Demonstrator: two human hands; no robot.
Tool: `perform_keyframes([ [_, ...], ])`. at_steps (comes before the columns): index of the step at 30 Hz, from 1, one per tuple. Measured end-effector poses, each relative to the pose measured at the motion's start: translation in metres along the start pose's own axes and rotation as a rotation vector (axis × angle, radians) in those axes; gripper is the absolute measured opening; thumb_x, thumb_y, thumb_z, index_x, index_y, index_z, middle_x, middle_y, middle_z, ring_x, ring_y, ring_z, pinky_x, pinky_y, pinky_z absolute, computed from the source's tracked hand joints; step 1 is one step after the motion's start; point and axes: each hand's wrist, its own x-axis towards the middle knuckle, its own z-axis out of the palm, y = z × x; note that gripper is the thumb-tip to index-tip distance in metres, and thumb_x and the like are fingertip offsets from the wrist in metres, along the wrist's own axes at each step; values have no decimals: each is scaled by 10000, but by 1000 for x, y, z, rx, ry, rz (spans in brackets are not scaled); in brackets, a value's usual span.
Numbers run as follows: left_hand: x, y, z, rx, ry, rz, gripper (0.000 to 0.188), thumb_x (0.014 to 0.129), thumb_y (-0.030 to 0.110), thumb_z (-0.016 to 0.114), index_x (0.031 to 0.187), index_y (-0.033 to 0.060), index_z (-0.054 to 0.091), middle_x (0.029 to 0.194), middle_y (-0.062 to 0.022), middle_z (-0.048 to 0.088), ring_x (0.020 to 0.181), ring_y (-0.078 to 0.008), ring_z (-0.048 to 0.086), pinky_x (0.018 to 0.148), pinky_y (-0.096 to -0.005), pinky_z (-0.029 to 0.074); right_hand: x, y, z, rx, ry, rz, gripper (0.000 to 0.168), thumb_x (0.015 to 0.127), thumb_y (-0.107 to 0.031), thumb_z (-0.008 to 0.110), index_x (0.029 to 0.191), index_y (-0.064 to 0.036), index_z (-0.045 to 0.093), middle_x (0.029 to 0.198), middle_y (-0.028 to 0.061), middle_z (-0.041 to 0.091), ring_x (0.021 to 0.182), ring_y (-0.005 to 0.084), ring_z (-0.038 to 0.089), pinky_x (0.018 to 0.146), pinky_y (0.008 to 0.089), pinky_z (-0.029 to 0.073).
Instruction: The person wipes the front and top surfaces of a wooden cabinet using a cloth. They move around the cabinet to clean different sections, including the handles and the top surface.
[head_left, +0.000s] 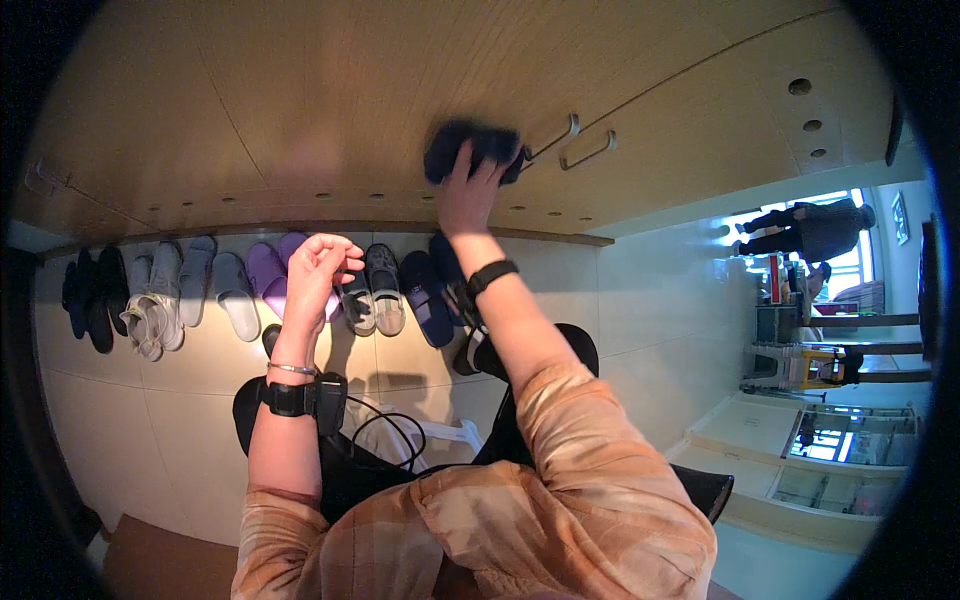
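Observation:
My right hand presses a bunched dark cloth to the front of a wooden cabinet. The cloth is blurred, and it lies just left of two metal door handles. My left hand hangs in the air over the row of footwear, its fingers loosely curled and nothing visible in them. Below it in the picture are purple slippers and a pair of grey shoes. Dark blue slippers lie under my right forearm.
White shoes, a white slipper and black slippers line the tiled floor at the cabinet's base. A black cable loops between my knees. A person stands far off at the right, near a yellow stepladder.

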Motion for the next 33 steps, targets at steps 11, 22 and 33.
perform_keyframes([
  [11,-1,1,6,-19,-24,14,146,912,203,580,938,61,600,908,-70,667,764,-125,641,650,-230,502,109,-14,-68,206,530,-137,570,738,-95,602,1291,-127,466,1178,276,414,1049,434,404,891,524,329],
  [22,1,2,-6,-39,31,0,113,925,165,554,947,64,599,908,-68,669,776,-124,648,634,-215,498,-91,34,63,108,55,489,353,788,-75,529,1140,-50,530,1142,241,533,1076,411,487,947,494,399],
  [33,11,-6,-21,-35,270,1,134,917,158,563,961,34,593,921,-106,673,794,-151,660,637,-225,511,-37,-75,118,-301,-1144,-92,288,868,-331,558,1039,-134,682,1111,86,636,1030,233,613,756,341,493],
])
